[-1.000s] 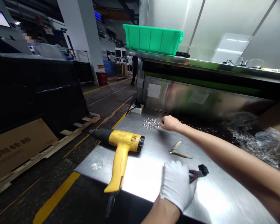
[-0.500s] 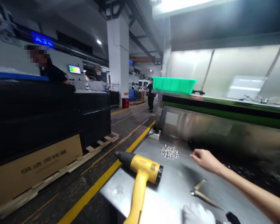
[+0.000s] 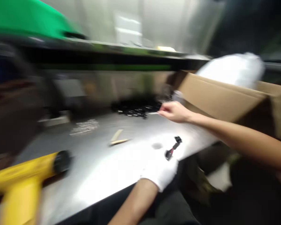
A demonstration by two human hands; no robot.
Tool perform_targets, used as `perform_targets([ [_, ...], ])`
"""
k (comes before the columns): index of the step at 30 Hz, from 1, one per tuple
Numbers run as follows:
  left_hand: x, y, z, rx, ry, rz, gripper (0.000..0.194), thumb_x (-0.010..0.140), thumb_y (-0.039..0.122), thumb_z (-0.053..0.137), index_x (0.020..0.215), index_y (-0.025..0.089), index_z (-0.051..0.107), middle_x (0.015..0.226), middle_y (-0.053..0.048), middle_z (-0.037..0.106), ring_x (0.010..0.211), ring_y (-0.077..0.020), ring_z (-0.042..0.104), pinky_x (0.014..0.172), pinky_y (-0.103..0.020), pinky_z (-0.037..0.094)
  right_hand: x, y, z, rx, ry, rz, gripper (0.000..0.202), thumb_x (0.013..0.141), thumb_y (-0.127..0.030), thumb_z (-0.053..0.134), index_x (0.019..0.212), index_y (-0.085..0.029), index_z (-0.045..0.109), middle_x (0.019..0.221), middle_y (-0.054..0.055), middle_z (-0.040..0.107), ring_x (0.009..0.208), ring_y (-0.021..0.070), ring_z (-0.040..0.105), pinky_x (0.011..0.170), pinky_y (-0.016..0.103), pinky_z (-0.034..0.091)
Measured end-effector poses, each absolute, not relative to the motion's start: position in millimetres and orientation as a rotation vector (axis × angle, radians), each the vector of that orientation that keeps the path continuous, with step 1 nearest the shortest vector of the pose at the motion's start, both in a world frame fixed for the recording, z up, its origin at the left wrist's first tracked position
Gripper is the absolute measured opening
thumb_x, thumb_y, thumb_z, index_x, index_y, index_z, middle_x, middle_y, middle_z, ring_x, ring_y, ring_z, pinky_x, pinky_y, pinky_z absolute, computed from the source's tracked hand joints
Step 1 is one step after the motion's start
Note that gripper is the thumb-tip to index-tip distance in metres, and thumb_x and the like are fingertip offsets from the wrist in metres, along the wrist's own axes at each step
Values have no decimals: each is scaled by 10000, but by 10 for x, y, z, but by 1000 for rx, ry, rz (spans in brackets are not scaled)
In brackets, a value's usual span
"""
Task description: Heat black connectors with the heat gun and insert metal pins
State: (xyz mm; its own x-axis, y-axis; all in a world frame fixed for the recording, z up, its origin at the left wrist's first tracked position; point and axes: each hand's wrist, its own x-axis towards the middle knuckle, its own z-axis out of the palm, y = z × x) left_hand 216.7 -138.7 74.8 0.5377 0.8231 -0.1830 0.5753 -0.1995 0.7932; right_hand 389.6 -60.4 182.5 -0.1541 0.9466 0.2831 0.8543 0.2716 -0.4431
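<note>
My left hand [image 3: 162,170], in a white glove, is closed on a small black and red part [image 3: 173,149] near the table's front edge. My bare right hand [image 3: 174,111] is closed above the table, its fingertips on a thin pale piece [image 3: 153,113] too blurred to identify. Just behind that hand lies a heap of black parts [image 3: 135,111]. Left of the gloved hand, a small hammer-like tool [image 3: 119,141] rests on the metal table [image 3: 96,168]. Farther left is a cluster of small shiny pieces [image 3: 84,126].
A yellow heat gun [image 3: 25,172] occupies the lower left. On the right stands a cardboard box [image 3: 222,93] with a white plastic bag [image 3: 231,68] in it. A green bin [image 3: 25,18] sits on the shelf at upper left.
The view has swung right and down, bringing the box, my lap and more of my gloved left hand into sight. My right hand is now beside the black heap, farther from the shiny pieces.
</note>
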Motion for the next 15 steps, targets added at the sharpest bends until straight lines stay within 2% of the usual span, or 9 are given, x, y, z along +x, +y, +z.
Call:
perform_targets([
  [3, 2821, -1327, 755, 1831, 958, 91, 203, 836, 317, 511, 681, 202, 574, 576, 9, 562, 519, -143, 487, 503, -285, 330, 4376, -818, 1822, -1585, -2029, 205, 214, 914, -355, 602, 860, -170, 696, 808, -12, 669, 763, 101, 567, 737, 223, 391],
  [7, 3658, -1471, 672, 1737, 818, -207, 235, 777, 294, 562, 576, 192, 495, 525, 28, 449, 505, -109, 374, 495, -270, 262, 4785, -1405, 1788, -1430, -1995, 176, 202, 927, -305, 623, 834, -138, 687, 729, -28, 639, 667, 82, 529, 659, 214, 378],
  [9, 3993, -1547, 574, 1652, 811, -322, 200, 766, 300, 566, 610, 196, 495, 541, 34, 432, 500, -108, 370, 498, -260, 294, 4961, -1673, 1735, -1352, -1956, 176, 173, 919, -254, 632, 818, -123, 682, 701, -29, 628, 632, 76, 511, 635, 218, 370],
  [11, 4253, -1546, 439, 1544, 793, -451, 126, 771, 305, 527, 699, 201, 520, 589, 33, 462, 515, -120, 428, 530, -261, 394, 5149, -1819, 1653, -1350, -1890, 202, 166, 912, -240, 645, 807, -119, 686, 687, -33, 620, 626, 72, 512, 632, 217, 368],
  [13, 4433, -1471, 284, 1413, 765, -565, 116, 762, 277, 473, 800, 198, 548, 658, 20, 515, 580, -143, 526, 615, -309, 509, 5332, -1833, 1561, -1391, -1806, 239, 181, 905, -256, 660, 793, -118, 692, 667, -37, 610, 627, 70, 519, 631, 215, 367],
  [15, 4541, -1387, 133, 1210, 711, -640, 189, 737, 241, 449, 882, 194, 561, 729, 9, 557, 672, -158, 598, 714, -381, 566, 5481, -1770, 1477, -1424, -1735, 261, 208, 905, -292, 667, 789, -123, 698, 668, -38, 613, 637, 71, 531, 636, 214, 371],
])
